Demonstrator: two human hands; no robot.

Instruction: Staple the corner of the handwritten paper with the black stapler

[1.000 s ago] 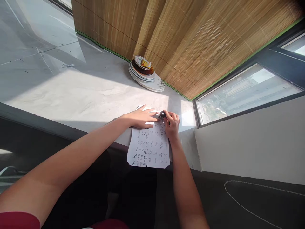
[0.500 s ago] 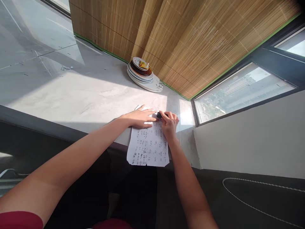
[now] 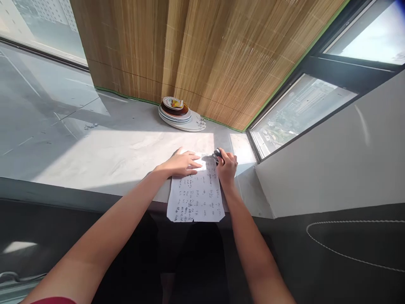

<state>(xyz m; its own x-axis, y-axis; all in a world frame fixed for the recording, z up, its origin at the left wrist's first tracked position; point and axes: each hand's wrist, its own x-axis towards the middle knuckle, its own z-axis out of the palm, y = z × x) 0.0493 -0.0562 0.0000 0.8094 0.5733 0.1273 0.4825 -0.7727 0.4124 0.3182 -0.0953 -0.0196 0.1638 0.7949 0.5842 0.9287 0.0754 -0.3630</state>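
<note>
A white sheet of paper [image 3: 202,198] with rows of handwriting lies on the pale stone-look ledge, its near edge jutting out over the front. My left hand [image 3: 183,164] presses flat on its upper left part, fingers spread. At the sheet's upper right, my right hand [image 3: 227,164] is closed around a black tool [image 3: 217,152] with a slim silvery part pointing left across the top of the paper. Fingers hide much of this tool, so I cannot make out its exact kind. The sheet's lower corners look trimmed.
Stacked plates [image 3: 177,116] with a small yellow packet [image 3: 177,104] on top stand against a bamboo blind [image 3: 196,55]. A window [image 3: 278,114] and a white wall [image 3: 332,147] bound the right side. A beaded cord [image 3: 348,259] hangs at lower right.
My right hand has turned and lifted slightly, showing more of the black tool and its silvery part. My left hand stays on the paper. The view has tilted upward.
</note>
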